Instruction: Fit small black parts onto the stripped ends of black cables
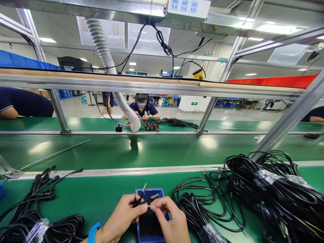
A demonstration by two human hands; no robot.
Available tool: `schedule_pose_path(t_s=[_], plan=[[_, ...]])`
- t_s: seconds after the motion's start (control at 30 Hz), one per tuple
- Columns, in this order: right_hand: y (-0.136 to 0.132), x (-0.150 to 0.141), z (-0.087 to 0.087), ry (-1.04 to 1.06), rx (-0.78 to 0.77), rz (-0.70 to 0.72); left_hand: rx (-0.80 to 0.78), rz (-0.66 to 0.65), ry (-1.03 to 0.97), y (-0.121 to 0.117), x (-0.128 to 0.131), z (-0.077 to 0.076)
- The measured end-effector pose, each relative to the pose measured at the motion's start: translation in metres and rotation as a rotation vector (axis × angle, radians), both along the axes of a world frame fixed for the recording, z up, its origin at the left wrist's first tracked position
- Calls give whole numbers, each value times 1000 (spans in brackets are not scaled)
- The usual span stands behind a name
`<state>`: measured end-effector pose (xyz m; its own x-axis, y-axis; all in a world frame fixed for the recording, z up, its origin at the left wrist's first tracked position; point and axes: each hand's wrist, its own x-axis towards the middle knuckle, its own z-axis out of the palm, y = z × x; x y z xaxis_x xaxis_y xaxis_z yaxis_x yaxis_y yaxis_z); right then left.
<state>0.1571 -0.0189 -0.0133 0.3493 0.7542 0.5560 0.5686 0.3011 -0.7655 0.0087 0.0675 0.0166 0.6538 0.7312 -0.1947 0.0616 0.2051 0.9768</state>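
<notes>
Black wires [142,195] with bare, coloured ends are held up over a small blue box at the near edge of the worktable, in front of the person. That green worktable [106,189] spreads across the whole lower view. Above it, on a metal-framed shelf, sit a long red bin [273,82] at the right and a blue bin [22,60] at the left; what either holds cannot be seen from below. On the right of the worktable lies a big heap of black cables [253,182], partly bound with clear plastic wrap [268,176]. A smaller cable pile [63,222] lies at the lower left, and a loose cable coil [192,202] rests just right of the box. Across the way, a person [152,110] in dark blue leans over the far table. The small blue box [159,190] has black contents, too dark to make out. The left hand [126,209], wearing a blue wristband [93,233], grips the wires between thumb and fingers. The right hand [172,216], close beside it over the box, pinches thumb against forefinger at a tiny yellow-green wire tip [149,206].
</notes>
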Motion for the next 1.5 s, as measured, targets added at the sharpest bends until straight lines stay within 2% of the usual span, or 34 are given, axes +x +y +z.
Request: schedule_pose_path(t_s=[0.1, 0.17, 0.23, 0.37, 0.47, 0.63, 0.7, 0.87, 0.93, 1.17, 1.33, 1.5], plan=[[-1, 4, -1, -228, 94, -42, 8, 19, 13, 2, 0, -2], [0, 8, -2, -333, 91, -90, 18, 41, 12, 3, -1, -2], [4, 9, -5, -477, -7, -144, 22, 54, 6, 4, -1, -1], [16, -2, -19, -832, -235, -149, 5, 33, -2, 3, -1, 1], [20, -8, -27, -878, -255, -146, 2, 10, 17, 1, -1, 0], [15, 2, -24, -813, -238, -133, -30, 30, 36, 0, -2, -2], [11, 8, -20, -723, -219, -128, -53, 47, 37, 0, -3, -2], [2, 16, -5, -79, -83, 8, -80, 60, 46, 0, -4, 0], [0, 14, 1, 39, -67, 38, -82, 55, 58, -1, -4, 0], [-1, 5, 8, 75, -58, 75, -58, 3, 71, -1, -3, 1], [-1, 4, 5, 71, -35, 33, -75, 35, 53, -1, -4, 0], [1, 6, 0, 104, -74, 57, -73, 35, 48, -1, -5, 2]])
